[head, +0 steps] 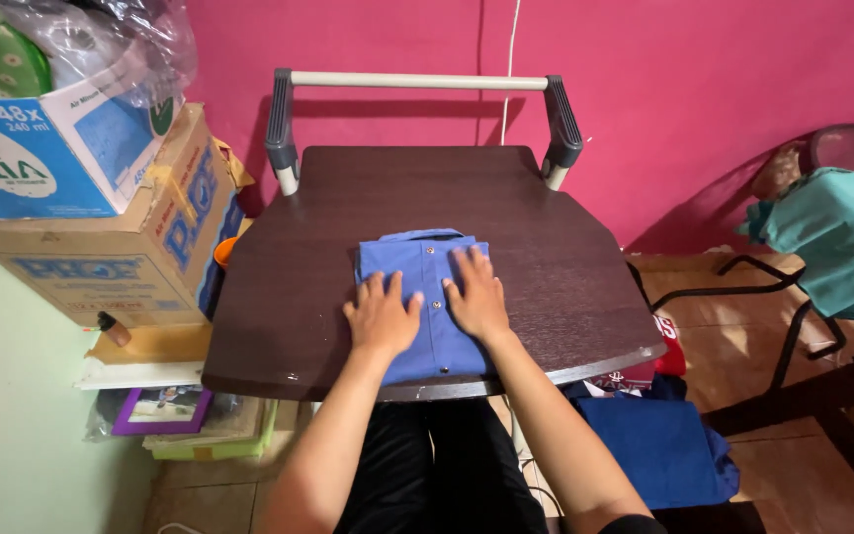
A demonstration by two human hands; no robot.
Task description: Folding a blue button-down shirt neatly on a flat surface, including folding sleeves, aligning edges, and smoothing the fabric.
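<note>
Both hands are lying flat and open, grasping nothing, on the folded blue shirt [425, 297] at the frame's center: left hand [383, 316] slightly lower, right hand [476, 297] higher. The shirt's long axis is running away from the person across the dark table [565, 267].

Folded shirt [422, 287] on table [546, 247] — stacked boxes [101, 218] left, chair [832, 257] right

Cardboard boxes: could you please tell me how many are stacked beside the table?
2: a blue-and-white box on top, and a brown box beneath it, left of the dark table. Others may be hidden.
</note>
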